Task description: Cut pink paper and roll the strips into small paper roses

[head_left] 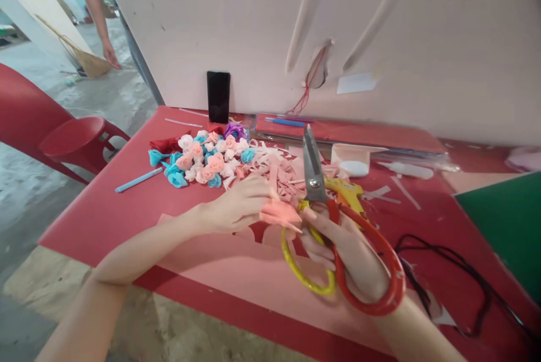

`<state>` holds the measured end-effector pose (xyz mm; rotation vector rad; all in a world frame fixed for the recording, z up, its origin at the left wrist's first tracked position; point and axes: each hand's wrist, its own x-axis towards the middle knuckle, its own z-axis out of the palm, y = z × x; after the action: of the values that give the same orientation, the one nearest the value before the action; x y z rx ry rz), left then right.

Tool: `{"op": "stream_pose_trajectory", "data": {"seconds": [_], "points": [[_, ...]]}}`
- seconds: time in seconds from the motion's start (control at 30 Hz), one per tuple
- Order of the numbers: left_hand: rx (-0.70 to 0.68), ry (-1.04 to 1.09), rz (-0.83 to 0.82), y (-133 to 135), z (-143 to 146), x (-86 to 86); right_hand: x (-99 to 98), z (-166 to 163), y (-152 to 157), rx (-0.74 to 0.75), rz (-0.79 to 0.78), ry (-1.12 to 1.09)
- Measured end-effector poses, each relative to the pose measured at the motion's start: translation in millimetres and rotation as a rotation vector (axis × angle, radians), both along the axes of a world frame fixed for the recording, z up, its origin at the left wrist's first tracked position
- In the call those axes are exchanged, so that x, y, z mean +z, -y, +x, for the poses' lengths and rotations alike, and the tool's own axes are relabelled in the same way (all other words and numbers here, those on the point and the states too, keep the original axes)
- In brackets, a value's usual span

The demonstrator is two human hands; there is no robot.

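My left hand is closed, its fingers pinching a folded coral paper piece over the front of the table. My right hand is wrapped round large scissors with one red and one yellow handle. Their blades point up and away from me and look closed together. The coral paper lies just left of the handles. Beyond my hands is a heap of pink paper strips, and to its left a cluster of pink, white and blue paper roses. A pink paper sheet lies beneath my wrists.
A yellow glue gun lies behind the scissors. A black phone leans on the pale panel. Blue pens and a black cable lie on the red table. Another person's arm hangs at the upper left.
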<state>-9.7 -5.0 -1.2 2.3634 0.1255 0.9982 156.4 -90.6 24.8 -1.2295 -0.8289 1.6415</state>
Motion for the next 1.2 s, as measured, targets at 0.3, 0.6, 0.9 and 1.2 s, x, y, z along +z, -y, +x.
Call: {"op": "stream_pose_trajectory", "data": {"seconds": [0.3,0.6,0.9,1.2], "points": [[0.089,0.019,0.644,-3,1,2.3,6.9,2,3,0.207,-0.134,-0.042],[0.039,-0.158,-0.096,7,3,1.3,6.0,3,9,-0.02,0.09,0.143],[-0.092,-0.28,-0.732,27,6,11.2,1.8,0,18,-0.331,0.343,0.496],[-0.043,-0.264,-0.651,29,6,13.5,-4.0,2,21,-0.355,0.405,0.517]]}}
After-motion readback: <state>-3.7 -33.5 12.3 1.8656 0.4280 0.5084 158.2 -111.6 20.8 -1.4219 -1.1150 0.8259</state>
